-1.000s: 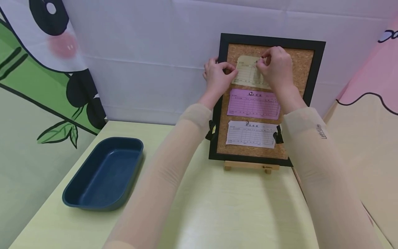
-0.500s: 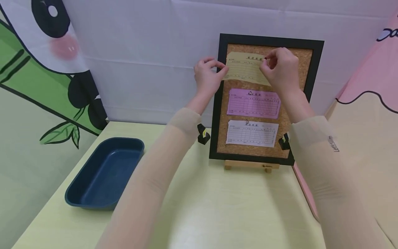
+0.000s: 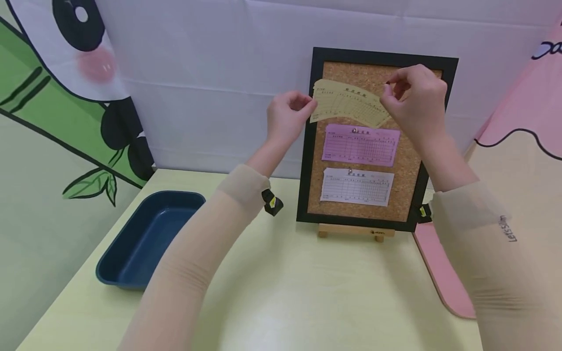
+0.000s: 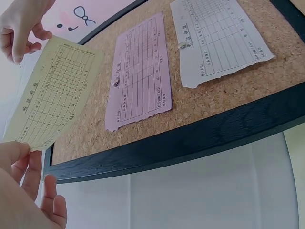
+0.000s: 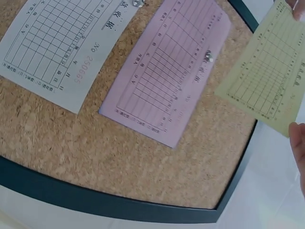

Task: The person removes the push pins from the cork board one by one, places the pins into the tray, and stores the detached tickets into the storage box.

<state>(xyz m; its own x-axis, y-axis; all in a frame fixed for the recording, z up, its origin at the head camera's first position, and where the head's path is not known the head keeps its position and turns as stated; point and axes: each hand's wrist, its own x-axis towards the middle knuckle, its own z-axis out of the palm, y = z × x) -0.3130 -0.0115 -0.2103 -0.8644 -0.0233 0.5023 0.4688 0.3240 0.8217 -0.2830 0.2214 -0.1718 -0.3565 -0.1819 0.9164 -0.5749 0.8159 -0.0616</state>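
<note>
A pale yellow receipt slip [image 3: 347,103], printed with a grid, bows between both hands in front of the upper corkboard [image 3: 406,178]. My left hand [image 3: 286,119] pinches its left end between thumb and fingers, over the board's frame. The right hand [image 3: 414,105] pinches at its other end; a small dark spot shows between those fingertips. In the left wrist view the slip [image 4: 59,90] stands off the cork at a slant. Below it, a pink slip [image 3: 361,146] and a white slip [image 3: 357,189] are fixed to the cork, each with a clear pushpin near its top edge.
The black-framed board leans on a small wooden easel [image 3: 355,230] at the table's back, before a printed cloth backdrop [image 3: 210,87]. A deep blue tray [image 3: 105,280] stands at the left, partly behind the left sleeve. A pink flat panel [image 3: 445,275] lies at the table's right edge.
The yellow slip shifts left, then slightly down, and now bows and tilts between the hands. My left hand has moved left; the right hand has moved right. Both forearms have spread apart.
</note>
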